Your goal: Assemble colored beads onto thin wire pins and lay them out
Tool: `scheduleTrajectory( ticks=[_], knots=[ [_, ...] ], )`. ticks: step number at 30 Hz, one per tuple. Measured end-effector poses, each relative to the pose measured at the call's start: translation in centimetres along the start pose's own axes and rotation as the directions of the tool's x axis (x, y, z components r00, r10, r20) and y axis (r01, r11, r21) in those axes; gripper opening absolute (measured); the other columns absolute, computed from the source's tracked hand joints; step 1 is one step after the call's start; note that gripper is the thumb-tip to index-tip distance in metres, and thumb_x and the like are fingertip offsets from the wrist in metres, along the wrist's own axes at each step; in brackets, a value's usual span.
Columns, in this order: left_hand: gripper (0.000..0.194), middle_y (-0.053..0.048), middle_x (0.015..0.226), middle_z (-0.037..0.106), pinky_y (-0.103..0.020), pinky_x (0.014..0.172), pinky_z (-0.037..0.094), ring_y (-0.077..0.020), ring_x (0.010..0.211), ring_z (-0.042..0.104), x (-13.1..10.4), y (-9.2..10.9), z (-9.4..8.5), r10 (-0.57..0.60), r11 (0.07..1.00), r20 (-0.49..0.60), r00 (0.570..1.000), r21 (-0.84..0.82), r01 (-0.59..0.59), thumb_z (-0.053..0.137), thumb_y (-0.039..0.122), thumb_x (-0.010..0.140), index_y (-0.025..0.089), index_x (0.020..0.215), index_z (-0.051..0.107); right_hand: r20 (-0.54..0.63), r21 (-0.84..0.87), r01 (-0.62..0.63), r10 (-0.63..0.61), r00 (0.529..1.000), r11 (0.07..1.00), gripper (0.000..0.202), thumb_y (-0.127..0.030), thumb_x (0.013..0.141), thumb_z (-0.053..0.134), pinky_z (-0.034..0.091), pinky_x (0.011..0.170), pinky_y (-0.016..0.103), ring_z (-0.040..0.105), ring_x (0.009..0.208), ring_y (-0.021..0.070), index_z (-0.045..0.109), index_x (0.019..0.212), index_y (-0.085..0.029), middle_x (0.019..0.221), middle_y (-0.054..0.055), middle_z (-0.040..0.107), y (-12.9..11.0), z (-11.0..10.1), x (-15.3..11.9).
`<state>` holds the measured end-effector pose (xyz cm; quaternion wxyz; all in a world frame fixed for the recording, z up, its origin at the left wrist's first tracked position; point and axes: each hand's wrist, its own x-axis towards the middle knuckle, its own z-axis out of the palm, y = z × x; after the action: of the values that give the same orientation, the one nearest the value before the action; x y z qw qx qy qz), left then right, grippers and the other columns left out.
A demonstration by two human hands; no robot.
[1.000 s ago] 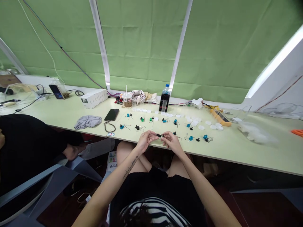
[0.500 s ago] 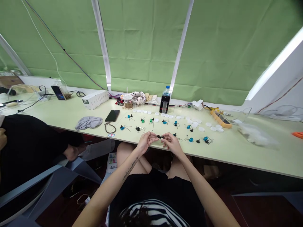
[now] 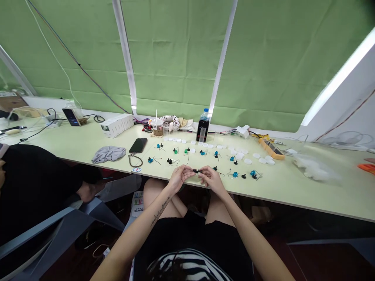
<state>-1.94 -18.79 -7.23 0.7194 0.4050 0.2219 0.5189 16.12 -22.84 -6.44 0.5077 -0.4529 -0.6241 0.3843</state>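
Observation:
Between my two hands, just over the table's front edge, is a small black part (image 3: 197,171), too small to name more closely. My left hand (image 3: 178,177) pinches its left end with the fingertips. At its right end, my right hand (image 3: 211,178) holds it between thumb and fingers. Beyond my hands lie several small sets of blue, green and black knob-like pieces with thin metal pins, such as a blue piece (image 3: 234,175), a green piece (image 3: 175,151) and a black piece (image 3: 169,160). White round discs (image 3: 239,155) are spread behind them.
A phone (image 3: 138,145) with a strap and a grey cloth (image 3: 108,153) lie to the left. Behind stand a drink cup (image 3: 157,129), a white box (image 3: 117,125) and a bottle with a phone (image 3: 202,130) against it. A yellow case (image 3: 271,149) and a plastic bag (image 3: 313,166) are rightward. Another person (image 3: 38,183) sits at left.
The view has shifted slightly. Both hands keep hold of the black part in nearly the same place, and its angle looks a little different.

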Motion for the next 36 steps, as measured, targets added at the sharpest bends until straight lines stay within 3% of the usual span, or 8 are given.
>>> scheduleTrajectory(
  ticks=[7, 13, 36],
  knots=[
    [0.029, -0.013, 0.078, 0.068, -0.031, 0.081, 0.052, -0.0198, 0.077, 0.068, 0.05, -0.02, 0.07, 0.004, 1.0, 0.002, 1.0, -0.001, -0.004, 0.051, 0.033, 0.087, 0.007, 0.081, 0.062, 0.001, -0.001, 0.007, -0.007, 1.0, 1.0, 0.031, -0.045, 0.077, 0.06, 0.043, 0.035, 0.019, 0.059, 0.051, 0.0132, 0.053, 0.093, -0.02, 0.067, 0.0, 0.058, 0.19, -0.04, 0.02],
    [0.03, -0.013, 0.078, 0.068, -0.032, 0.081, 0.052, -0.02, 0.077, 0.068, 0.21, -0.17, -0.12, 0.0, 1.0, -0.001, 1.0, 0.004, 0.0, 0.051, 0.034, 0.087, 0.007, 0.081, 0.062, -0.006, 0.022, 0.004, -0.004, 1.0, 1.0, 0.04, -0.042, 0.073, 0.064, 0.044, 0.035, 0.019, 0.06, 0.053, 0.0127, 0.05, 0.104, -0.022, 0.076, -0.001, 0.057, 0.44, -0.14, 0.09],
    [0.03, -0.012, 0.077, 0.068, -0.032, 0.082, 0.052, -0.02, 0.077, 0.068, 0.08, -0.02, 0.08, 0.011, 1.0, 0.012, 1.0, -0.003, -0.011, 0.051, 0.034, 0.087, 0.007, 0.082, 0.062, 0.013, 0.04, 0.018, -0.018, 1.0, 0.999, 0.033, -0.044, 0.075, 0.061, 0.044, 0.036, 0.02, 0.06, 0.052, 0.0124, 0.051, 0.098, -0.021, 0.078, 0.001, 0.059, 0.09, -0.06, -0.07]
  ],
)
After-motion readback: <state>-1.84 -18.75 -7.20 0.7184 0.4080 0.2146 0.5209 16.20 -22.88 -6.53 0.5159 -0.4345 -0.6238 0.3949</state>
